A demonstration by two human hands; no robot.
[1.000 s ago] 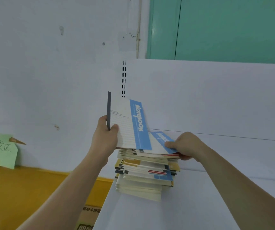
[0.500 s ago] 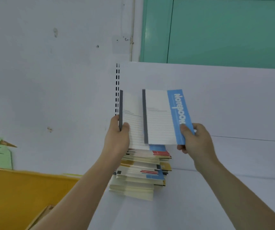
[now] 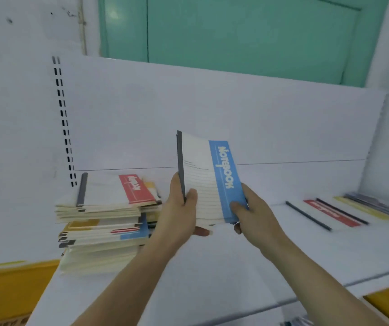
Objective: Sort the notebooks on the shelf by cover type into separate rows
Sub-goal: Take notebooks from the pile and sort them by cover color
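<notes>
Both blue-banded notebooks (image 3: 208,182), held apart a moment ago, are now brought together into one upright bundle, and the view has swung right to reveal more of the shelf. White shelf (image 3: 212,267), largest element, spans the frame below a white back panel (image 3: 212,109); a green door (image 3: 235,36) stands at 12 o'clock. Stack of notebooks (image 3: 104,220), topped by a red-banded cover, lies at 9 o'clock on the shelf, just beside the left forearm. Row of flat notebooks (image 3: 344,212), with red and yellow bands visible, lies at 3 o'clock, well apart from the stack. Yellow bin (image 3: 12,285) sits at 8 o'clock. Left hand (image 3: 179,212): grip closed on the bundle's dark spine edge, thumb in front. Right hand (image 3: 252,217): grip closed on the bundle's blue-band corner, near centre.
</notes>
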